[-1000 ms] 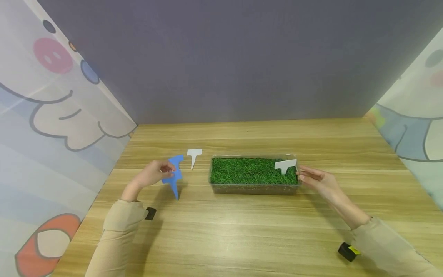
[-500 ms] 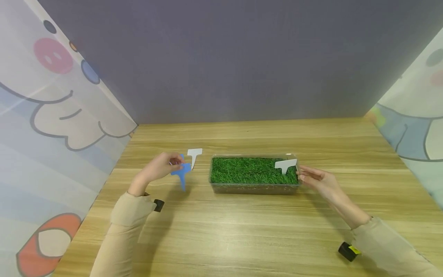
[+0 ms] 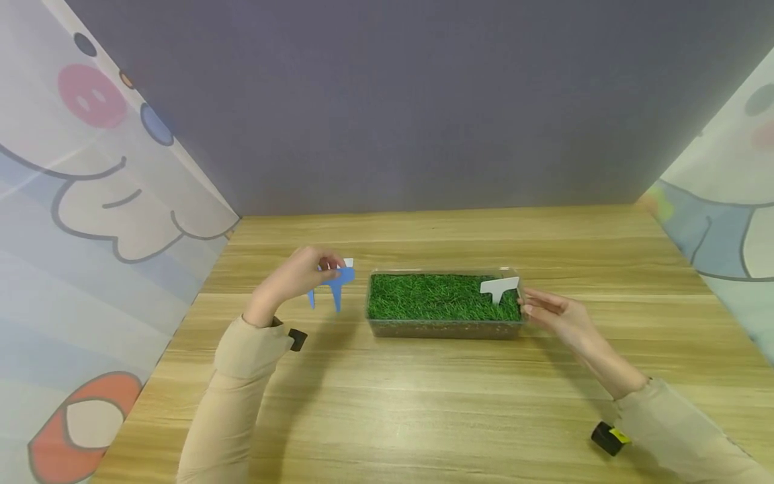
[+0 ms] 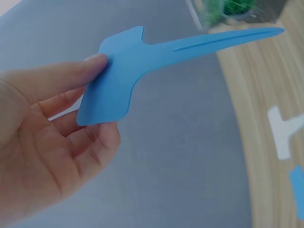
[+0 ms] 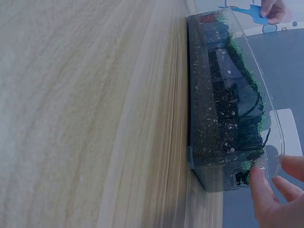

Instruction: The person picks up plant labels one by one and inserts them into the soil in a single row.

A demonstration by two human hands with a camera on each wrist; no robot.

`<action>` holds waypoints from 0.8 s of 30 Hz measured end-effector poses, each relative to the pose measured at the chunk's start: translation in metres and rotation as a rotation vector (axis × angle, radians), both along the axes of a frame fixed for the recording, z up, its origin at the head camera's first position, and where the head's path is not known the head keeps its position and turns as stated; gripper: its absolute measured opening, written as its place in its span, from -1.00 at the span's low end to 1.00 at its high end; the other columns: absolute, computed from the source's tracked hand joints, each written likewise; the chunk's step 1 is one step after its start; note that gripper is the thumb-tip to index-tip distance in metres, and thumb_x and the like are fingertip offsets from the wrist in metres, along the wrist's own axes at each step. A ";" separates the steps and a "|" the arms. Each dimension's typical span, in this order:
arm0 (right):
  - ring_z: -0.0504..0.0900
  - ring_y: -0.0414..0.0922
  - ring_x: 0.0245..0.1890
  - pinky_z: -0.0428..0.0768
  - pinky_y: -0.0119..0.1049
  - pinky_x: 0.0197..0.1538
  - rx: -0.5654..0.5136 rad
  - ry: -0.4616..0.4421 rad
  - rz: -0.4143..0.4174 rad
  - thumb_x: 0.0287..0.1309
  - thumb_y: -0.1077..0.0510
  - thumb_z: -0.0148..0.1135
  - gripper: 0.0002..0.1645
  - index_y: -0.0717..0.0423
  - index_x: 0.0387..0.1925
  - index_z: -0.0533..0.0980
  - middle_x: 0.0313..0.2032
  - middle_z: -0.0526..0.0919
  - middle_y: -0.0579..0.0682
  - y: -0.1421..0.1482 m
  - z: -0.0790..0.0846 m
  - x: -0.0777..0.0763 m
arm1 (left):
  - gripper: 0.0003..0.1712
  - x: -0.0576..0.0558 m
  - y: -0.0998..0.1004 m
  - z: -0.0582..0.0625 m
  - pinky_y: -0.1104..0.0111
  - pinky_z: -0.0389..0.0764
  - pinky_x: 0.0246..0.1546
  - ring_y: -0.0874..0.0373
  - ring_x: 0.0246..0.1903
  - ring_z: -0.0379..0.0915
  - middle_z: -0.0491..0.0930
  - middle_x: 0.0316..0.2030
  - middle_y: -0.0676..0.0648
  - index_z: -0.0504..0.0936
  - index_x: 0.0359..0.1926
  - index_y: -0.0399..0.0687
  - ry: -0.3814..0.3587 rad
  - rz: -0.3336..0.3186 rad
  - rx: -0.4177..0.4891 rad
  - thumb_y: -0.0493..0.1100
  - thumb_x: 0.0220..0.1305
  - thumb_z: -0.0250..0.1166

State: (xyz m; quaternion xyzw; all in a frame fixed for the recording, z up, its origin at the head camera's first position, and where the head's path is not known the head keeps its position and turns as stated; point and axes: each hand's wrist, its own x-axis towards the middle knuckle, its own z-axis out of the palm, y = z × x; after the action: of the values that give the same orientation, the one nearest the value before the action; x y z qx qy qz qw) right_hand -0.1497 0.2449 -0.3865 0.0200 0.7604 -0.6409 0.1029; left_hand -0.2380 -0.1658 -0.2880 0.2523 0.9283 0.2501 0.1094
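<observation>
My left hand (image 3: 302, 274) pinches the head of a blue T-shaped plant label (image 4: 118, 71) between thumb and fingers; its pointed stem hangs down over the table in the head view. Behind that hand lies a second blue plant label (image 3: 311, 299), partly covered, and a white plant label (image 4: 281, 135). At the right end of a clear planter box (image 3: 444, 330), my right hand (image 3: 562, 320) holds the end wall at the rim with thumb and fingertips. Green grass (image 3: 423, 297) fills the box over dark soil. Another white plant label (image 3: 498, 289) stands in the grass near the right end.
The wooden table (image 3: 423, 403) runs back to a grey panel (image 3: 423, 107). Cartoon-printed sheets (image 3: 78, 269) flank it on both sides. Black wrist cameras (image 3: 607, 439) sit at the sleeves.
My left hand has moved right and toward the back with the blue plant label, now covering most of the white label on the table. The right hand and planter box have stayed put.
</observation>
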 end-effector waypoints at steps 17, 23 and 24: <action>0.53 -0.45 -0.23 0.51 -0.41 -0.08 0.002 -0.001 -0.003 0.12 0.16 0.13 -0.30 0.40 0.20 0.10 -0.06 0.55 -0.09 0.001 0.000 0.000 | -0.86 -0.002 0.051 0.018 0.36 0.49 -0.35 0.14 -0.40 0.43 0.56 -0.42 -0.03 0.58 -0.25 -0.19 0.088 -0.069 0.010 -0.31 0.12 0.18; 0.53 -0.44 -0.22 0.50 -0.41 -0.08 -0.017 -0.003 -0.005 0.12 0.17 0.13 -0.30 0.41 0.20 0.10 -0.10 0.56 -0.15 0.001 0.000 0.000 | -0.83 -0.001 0.069 0.021 0.40 0.50 -0.36 0.15 -0.39 0.44 0.56 -0.40 -0.05 0.57 -0.22 -0.21 0.078 -0.103 0.021 -0.30 0.12 0.18; 0.54 -0.43 -0.22 0.50 -0.41 -0.08 -0.019 -0.005 -0.006 0.12 0.18 0.13 -0.30 0.42 0.20 0.10 -0.11 0.57 -0.16 0.001 0.000 0.000 | -0.83 -0.002 0.072 0.020 0.41 0.50 -0.36 0.15 -0.39 0.44 0.56 -0.40 -0.05 0.56 -0.22 -0.21 0.079 -0.111 0.023 -0.30 0.12 0.18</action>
State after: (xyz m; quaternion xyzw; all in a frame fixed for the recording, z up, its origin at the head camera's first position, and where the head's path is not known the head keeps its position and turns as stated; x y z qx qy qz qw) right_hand -0.1493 0.2456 -0.3866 0.0231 0.7540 -0.6484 0.1029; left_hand -0.2395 -0.0940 -0.2677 0.3142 0.9136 0.2443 0.0836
